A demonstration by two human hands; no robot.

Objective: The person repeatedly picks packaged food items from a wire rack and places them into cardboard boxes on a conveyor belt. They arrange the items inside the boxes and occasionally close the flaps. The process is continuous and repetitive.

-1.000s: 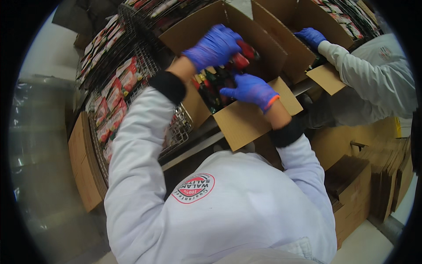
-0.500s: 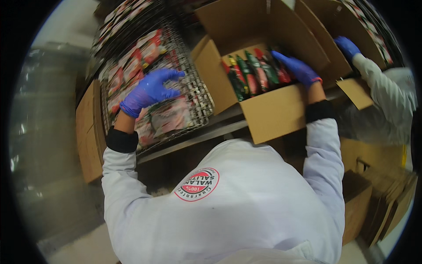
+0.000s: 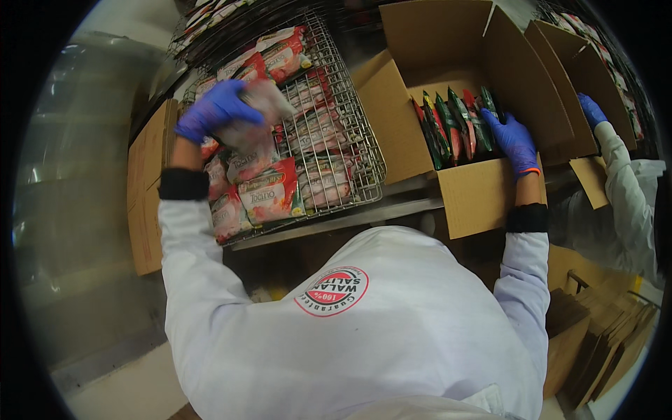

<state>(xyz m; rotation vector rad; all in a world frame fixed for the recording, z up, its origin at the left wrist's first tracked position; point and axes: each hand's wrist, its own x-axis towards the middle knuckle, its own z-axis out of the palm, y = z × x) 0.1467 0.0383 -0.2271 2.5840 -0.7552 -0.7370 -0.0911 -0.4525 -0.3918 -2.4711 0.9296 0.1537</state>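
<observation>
My left hand (image 3: 217, 112), in a blue glove, grips a blurred red-and-white food pouch (image 3: 269, 105) above the wire tray (image 3: 371, 154), where similar flat pouches (image 3: 269, 196) lie on layered grids. My right hand (image 3: 514, 140), also gloved, is inside the open cardboard box (image 3: 476, 203), its fingers extended against several upright pouches (image 3: 455, 129) standing edge-on in a row, showing green, red and yellow. The right hand's fingertips are partly hidden among these pouches.
A co-worker's gloved hand (image 3: 591, 112) touches another open box (image 3: 549, 52) on the right. Loaded racks (image 3: 210, 17) stand behind. A cardboard stack (image 3: 147, 189) stands left beside a translucent sheet (image 3: 77, 210); more flattened cartons (image 3: 602, 343) are at lower right.
My left hand moved from over the box leftward to the tray and now holds a pouch lifted there. My right hand stayed in the box. The view has shifted, putting scenery further right.
</observation>
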